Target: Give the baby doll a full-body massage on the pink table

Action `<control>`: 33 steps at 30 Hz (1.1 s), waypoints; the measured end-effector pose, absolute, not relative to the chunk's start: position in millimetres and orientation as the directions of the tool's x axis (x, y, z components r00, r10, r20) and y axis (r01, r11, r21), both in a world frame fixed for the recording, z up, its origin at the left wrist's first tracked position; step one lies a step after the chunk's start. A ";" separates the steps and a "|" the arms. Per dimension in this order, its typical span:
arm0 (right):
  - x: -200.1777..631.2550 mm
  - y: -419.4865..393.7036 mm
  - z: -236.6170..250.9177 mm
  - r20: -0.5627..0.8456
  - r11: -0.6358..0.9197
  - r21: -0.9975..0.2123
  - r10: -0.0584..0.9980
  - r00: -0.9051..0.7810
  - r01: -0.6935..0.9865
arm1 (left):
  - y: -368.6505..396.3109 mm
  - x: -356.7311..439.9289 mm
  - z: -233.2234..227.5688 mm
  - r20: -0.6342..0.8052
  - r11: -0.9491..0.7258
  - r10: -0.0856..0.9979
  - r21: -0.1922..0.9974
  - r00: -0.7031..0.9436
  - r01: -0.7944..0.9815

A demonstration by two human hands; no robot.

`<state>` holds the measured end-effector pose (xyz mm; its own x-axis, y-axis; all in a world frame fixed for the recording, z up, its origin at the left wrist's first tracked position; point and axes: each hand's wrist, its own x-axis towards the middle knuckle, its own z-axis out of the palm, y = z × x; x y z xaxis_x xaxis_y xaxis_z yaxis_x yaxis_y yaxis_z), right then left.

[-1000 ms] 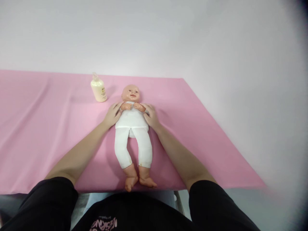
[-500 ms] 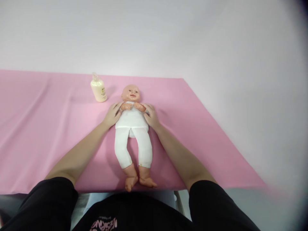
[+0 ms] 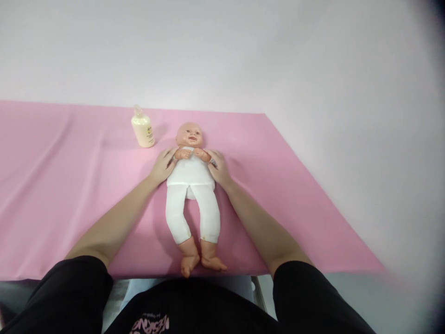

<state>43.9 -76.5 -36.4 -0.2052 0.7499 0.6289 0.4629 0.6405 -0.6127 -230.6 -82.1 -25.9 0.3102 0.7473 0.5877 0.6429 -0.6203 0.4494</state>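
A baby doll (image 3: 190, 172) in a white top and white leggings lies on its back, its head away from me and its bare feet near the front table edge. On the doll's left side as I see it, my left hand (image 3: 163, 166) is closed round its upper arm. My right hand (image 3: 220, 169) grips the other arm the same way, thumb toward the chest. Both doll forearms are bent over the chest, between my hands. Some of my fingertips are hidden behind the doll's arms.
A pump bottle (image 3: 143, 131) of pale yellow liquid stands upright beyond my left hand. Pink cloth (image 3: 278, 195) covers the table, lightly creased at the left, with its slanting edge at the right. A plain pale surface lies beyond the table.
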 end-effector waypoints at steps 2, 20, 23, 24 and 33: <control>44.0 -76.3 -36.7 0.622 0.637 -0.616 0.754 -0.211 0.463 | -82.1 -230.7 -26.0 0.585 -0.615 0.752 0.455 0.305 0.644; 43.0 -77.5 -35.7 0.614 0.630 -0.618 0.760 -0.211 0.471 | -82.5 -230.3 -25.3 0.581 -0.609 0.757 0.461 0.298 0.646; 43.2 -77.6 -35.6 0.614 0.632 -0.615 0.759 -0.215 0.472 | -82.3 -230.8 -25.4 0.583 -0.612 0.755 0.460 0.301 0.644; 43.3 -77.5 -35.8 0.616 0.634 -0.613 0.757 -0.216 0.472 | -82.3 -231.0 -25.6 0.581 -0.611 0.756 0.460 0.301 0.645; 44.2 -75.3 -38.8 0.640 0.612 -0.720 0.768 -0.027 0.326 | -81.3 -234.6 -31.0 0.642 -0.541 0.766 0.636 0.011 0.550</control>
<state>44.2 -75.3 -38.8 -0.0273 0.7677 0.6402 0.3260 0.6122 -0.7204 -234.6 -81.3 -31.0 0.0109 0.7663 0.6424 0.5501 -0.5411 0.6361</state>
